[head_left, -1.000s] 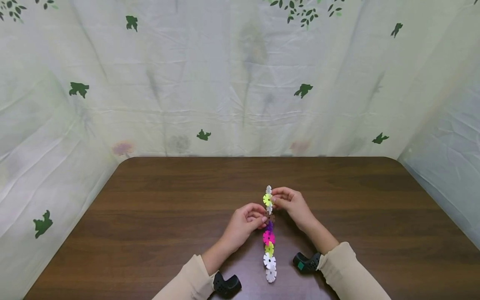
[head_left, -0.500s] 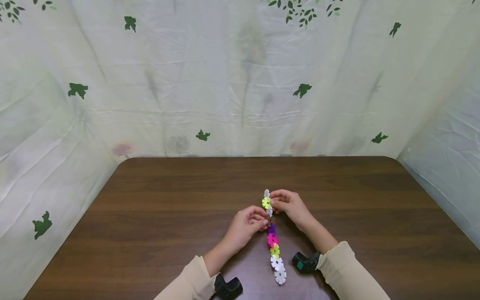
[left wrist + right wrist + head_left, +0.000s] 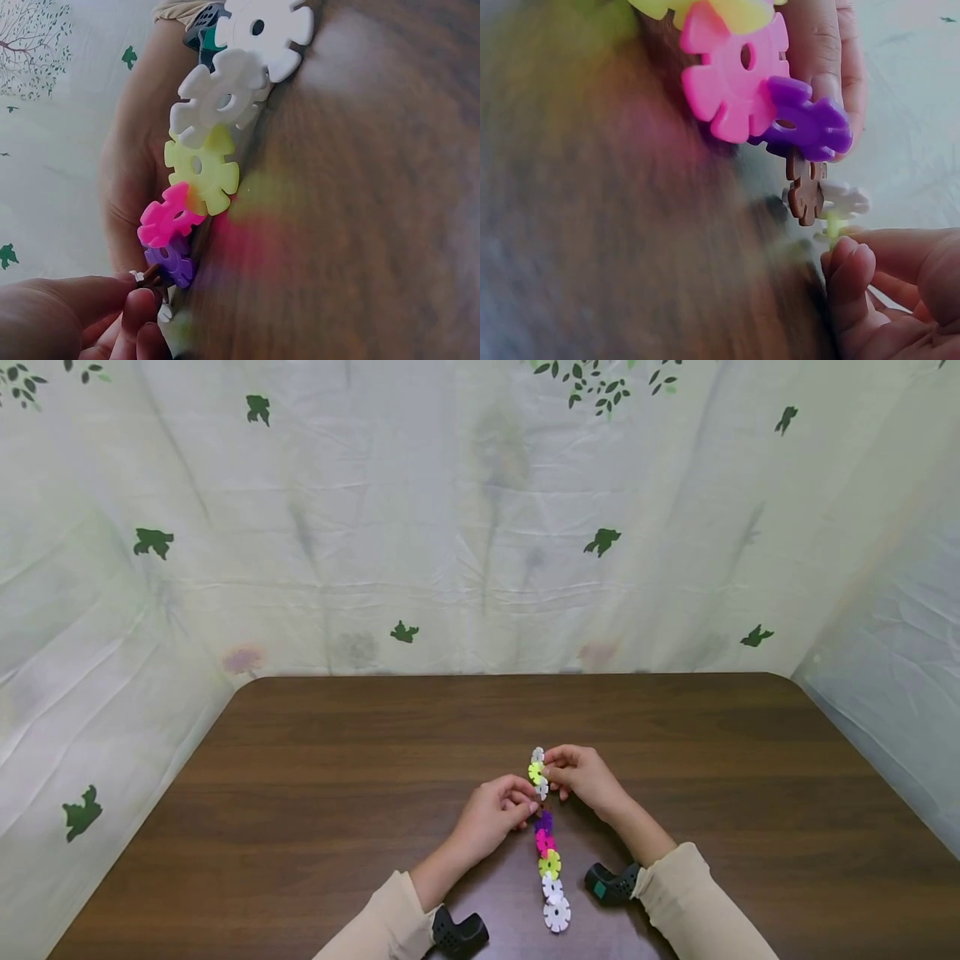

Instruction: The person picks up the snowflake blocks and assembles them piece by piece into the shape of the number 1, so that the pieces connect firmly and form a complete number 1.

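Note:
A chain of interlocking notched plastic discs runs away from the person between the two hands. From its near end come two white discs [image 3: 221, 97], a yellow disc [image 3: 201, 172], a pink disc [image 3: 739, 71] and a purple disc [image 3: 810, 120]. A brown disc [image 3: 805, 196] follows, and the left hand [image 3: 491, 814] pinches it between thumb and fingers. Beyond it are a white disc [image 3: 542, 788], a bright yellow disc [image 3: 536, 772] and another white disc [image 3: 537, 755] at the far tip. The right hand [image 3: 588, 781] pinches the bright yellow one from the right side.
Under the hands is a brown wood-grain table [image 3: 337, 743]. A pale curtain [image 3: 420, 527] with green leaf and bird prints hangs behind it and along both sides. Black wrist devices [image 3: 459, 935] sit at both cream sleeves [image 3: 386, 914].
Both hands have come slightly closer to the person with the chain. Its near end has swung to the right, while each hand keeps its pinch on the same disc.

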Tool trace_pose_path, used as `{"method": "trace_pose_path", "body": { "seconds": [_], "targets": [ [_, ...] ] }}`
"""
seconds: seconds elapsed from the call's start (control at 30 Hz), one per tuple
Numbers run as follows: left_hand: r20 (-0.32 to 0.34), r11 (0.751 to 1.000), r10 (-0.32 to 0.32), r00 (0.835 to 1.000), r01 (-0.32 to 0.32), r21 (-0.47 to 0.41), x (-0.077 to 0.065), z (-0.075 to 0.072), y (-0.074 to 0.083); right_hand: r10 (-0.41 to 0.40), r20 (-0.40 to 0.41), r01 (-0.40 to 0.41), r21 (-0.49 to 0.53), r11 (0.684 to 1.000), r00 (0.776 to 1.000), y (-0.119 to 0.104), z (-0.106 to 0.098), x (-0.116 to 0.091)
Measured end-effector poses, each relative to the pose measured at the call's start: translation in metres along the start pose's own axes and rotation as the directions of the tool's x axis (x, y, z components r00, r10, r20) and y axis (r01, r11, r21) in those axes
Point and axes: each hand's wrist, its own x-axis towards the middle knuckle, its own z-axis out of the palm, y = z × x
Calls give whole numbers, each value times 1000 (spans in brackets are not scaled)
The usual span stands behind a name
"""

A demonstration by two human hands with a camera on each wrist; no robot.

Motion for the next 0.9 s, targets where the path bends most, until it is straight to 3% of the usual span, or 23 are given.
{"method": "trace_pose_path", "body": {
  "seconds": [0.23,0.33,0.47,0.6,0.77,0.9],
  "targets": [
    [-7,999,5,1000,-4,45,-2,-2,3,26,-9,-26,-46,999,1000,-24,7,-9],
    [-8,998,4,1000,-4,56,-3,-3,1,35,-16,-36,-57,998,999,-16,6,-5],
    [-16,999,-5,1000,6,47,3,-2,-18,33,-28,-35,-73,997,999,-1,1,4],
    [-42,998,-1,999,4,61,9,-4,-31,17,-67,-25,-107,994,998,-8,-5,3],
    [-113,985,57,992,-37,167,11,-18,-24,-27,-100,11,-159,987,995,-23,-15,-2],
    [-148,956,124,981,-78,283,10,-36,-16,-89,-110,58,-259,964,990,-40,-21,-11]
  ]
}}
